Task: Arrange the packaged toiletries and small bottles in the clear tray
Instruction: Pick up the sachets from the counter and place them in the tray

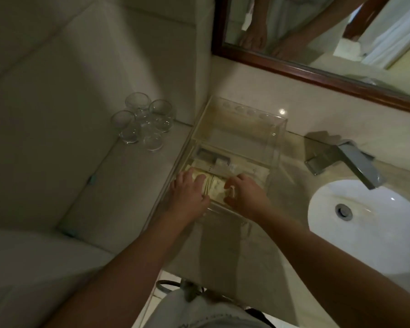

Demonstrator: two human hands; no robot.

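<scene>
While both of your hands are down inside the near end of the clear tray (278, 129), you are in the middle of the arranging step, squaring up the packets. Your left hand (189, 192) lies spread and flat, fingers loose, pressing on the near-left side of the pale packaged toiletries (217, 187) without gripping anything. Your right hand (245, 194) is curled, its fingertips pinched around something small and pale that touches the right edge of the same packets; it is too blurred to say whether that is a bottle cap or a sachet corner.

Just beyond your fingertips, further packets and a darker box (205, 155) lie flat in the tray's middle compartment. Beyond those, the far compartment looks empty, and the holed rack (246, 111) at the very back holds nothing that you can make out, so the small bottles are either hidden under your right hand or not yet placed.

The tray stands on the tabletop (223, 252), with the drinking glasses (143, 120) well off beyond your left hand and the faucet (355, 159) and basin (369, 204) off to the side of your right.

By my judgement, the next move calls for steadying the stack with your left palm while your right sets its small piece down beside it, lifting clear of the near wall so that the light tray does not slide.
</scene>
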